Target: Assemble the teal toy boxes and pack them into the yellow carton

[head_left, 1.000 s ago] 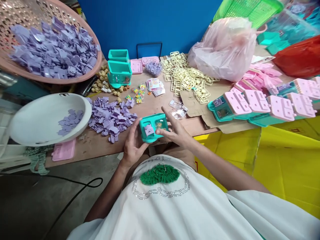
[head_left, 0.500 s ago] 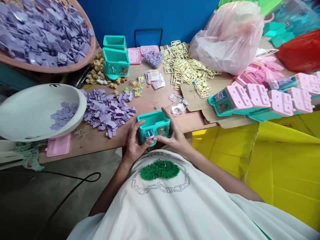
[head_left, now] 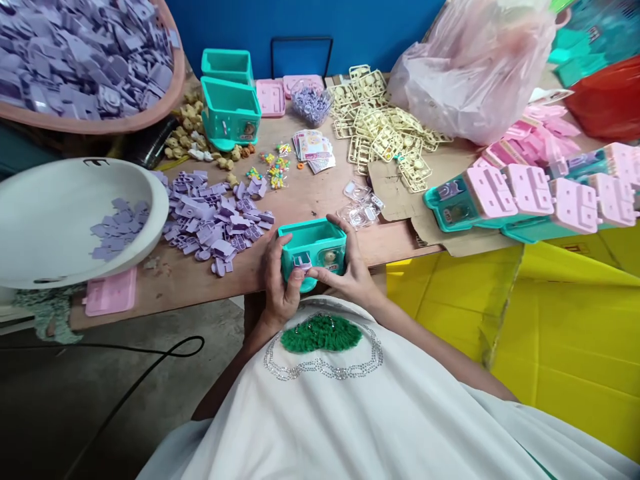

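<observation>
Between my two hands, at the table's front edge, is a teal open-topped plastic box (head_left: 316, 235) with a small round figure behind a clear window on its front. My left hand (head_left: 283, 283) wraps the box's left side, its thumb at a small purple plastic part (head_left: 301, 262) set in the front face. From the other side my right hand (head_left: 353, 273) grips the box, fingers along the right wall and thumb reaching across to the purple part. A heap of loose purple parts (head_left: 215, 217) lies left of the box.
A white bowl (head_left: 45, 220) and a pink basin (head_left: 165, 100) of purple pieces stand at left. Behind are two teal boxes (head_left: 231, 110), printed cards (head_left: 313, 148) and cream frames (head_left: 385, 127). Pink-lidded teal boxes (head_left: 487, 193) line the right; clear parts (head_left: 361, 207) lie nearer.
Both hands still hold the teal box at the purple part. My left hand has turned slightly, its thumb now pointing more upward. The camera view has shifted a little.
</observation>
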